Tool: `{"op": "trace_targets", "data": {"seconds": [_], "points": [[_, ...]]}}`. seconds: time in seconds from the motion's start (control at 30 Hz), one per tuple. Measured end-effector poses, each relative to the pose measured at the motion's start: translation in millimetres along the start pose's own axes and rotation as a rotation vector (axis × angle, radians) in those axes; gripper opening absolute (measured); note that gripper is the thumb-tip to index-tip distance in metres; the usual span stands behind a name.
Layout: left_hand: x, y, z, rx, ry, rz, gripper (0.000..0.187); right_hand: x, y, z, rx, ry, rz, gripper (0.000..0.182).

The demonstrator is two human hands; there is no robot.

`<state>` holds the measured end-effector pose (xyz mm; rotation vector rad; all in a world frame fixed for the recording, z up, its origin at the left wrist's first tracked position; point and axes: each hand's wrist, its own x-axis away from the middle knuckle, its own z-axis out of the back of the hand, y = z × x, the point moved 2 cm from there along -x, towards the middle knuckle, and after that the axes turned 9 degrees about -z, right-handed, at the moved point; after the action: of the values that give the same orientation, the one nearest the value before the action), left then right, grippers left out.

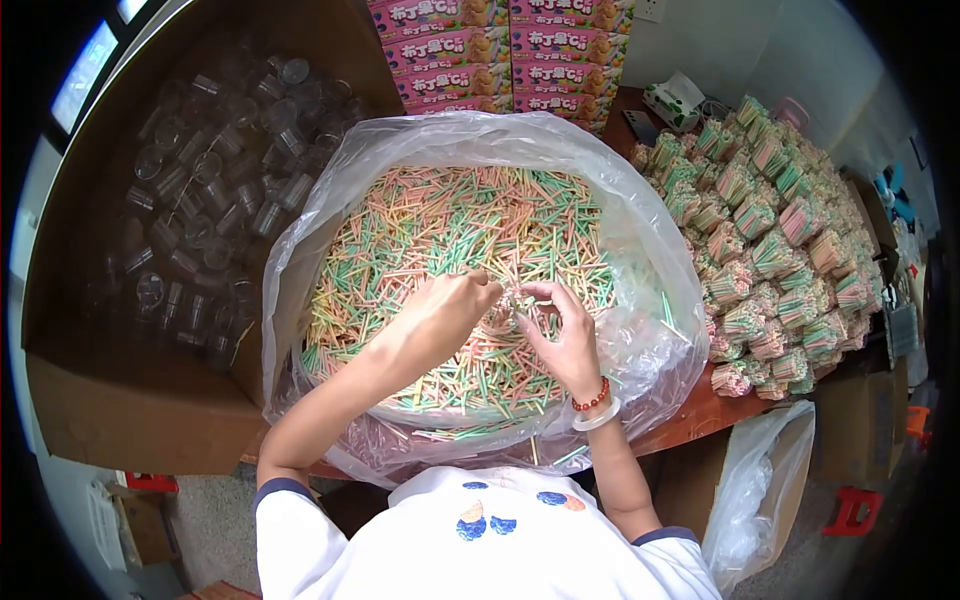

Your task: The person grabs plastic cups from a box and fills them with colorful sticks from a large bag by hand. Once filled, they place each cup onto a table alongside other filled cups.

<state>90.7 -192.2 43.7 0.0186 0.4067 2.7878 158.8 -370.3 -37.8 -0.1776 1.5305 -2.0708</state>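
A large clear plastic bag point(645, 190) lies spread wide, full of loose thin pastel sticks point(400, 235) in pink, green and yellow. Over the middle of the sticks, my left hand point(455, 305) is closed with its fingertips pinched together; what they hold is hidden. Close beside it, my right hand point(562, 335) curls its thumb and fingers around what looks like a clear plastic jar point(508, 305), seen partly from above. The two hands meet at this small thing. A red bead bracelet and a pale bangle circle my right wrist.
A big cardboard box point(60, 385) of clear plastic jars point(215, 195) stands at left. Many bundles of sticks point(775, 245) are piled on the table point(665, 425) at right. Pink printed boxes point(445, 55) are stacked behind the bag. A carton with a plastic liner point(755, 500) is below right.
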Motion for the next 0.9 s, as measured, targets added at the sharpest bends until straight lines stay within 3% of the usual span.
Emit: {"op": "trace_targets", "data": {"seconds": [0.13,0.23,0.3,0.4,0.43,0.5,0.53,0.6,0.67,0.73,0.8,0.9], "points": [[-5,-3,-1,-0.017,-0.064,0.021,0.025,4,-5,-4,-0.055,-0.011,-0.059,0.055],[-4,-1,7,0.053,-0.07,0.084,0.027,5,0,-13,-0.007,-0.005,-0.017,0.077],[-1,1,18,0.127,0.023,0.02,0.024,3,6,-26,0.039,0.016,0.023,0.079],[18,-13,17,0.117,0.198,0.15,0.017,2,-4,-23,-0.028,0.041,-0.063,0.068],[29,-21,6,0.01,0.089,0.169,0.024,1,-8,-19,-0.128,0.136,-0.093,0.064],[44,-22,-24,-0.092,0.099,-0.049,0.03,-1,-3,-17,0.039,0.158,-0.013,0.065],[47,-28,-46,0.104,0.0,0.009,0.035,-1,0,-15,-0.002,0.108,-0.053,0.065],[47,-25,-51,0.206,-0.061,0.103,0.039,1,-9,-6,-0.049,0.098,-0.09,0.065],[55,-29,-53,0.205,0.001,0.047,0.034,5,-20,2,-0.019,0.12,-0.091,0.065],[60,-31,-53,0.141,0.198,0.039,0.028,9,-22,9,0.101,0.209,-0.043,0.066],[59,-27,-37,0.183,0.216,0.101,0.026,13,-19,11,0.152,0.24,-0.017,0.066],[64,-29,-25,0.237,0.516,0.136,0.029,17,-19,9,0.154,0.25,-0.013,0.065]]}}
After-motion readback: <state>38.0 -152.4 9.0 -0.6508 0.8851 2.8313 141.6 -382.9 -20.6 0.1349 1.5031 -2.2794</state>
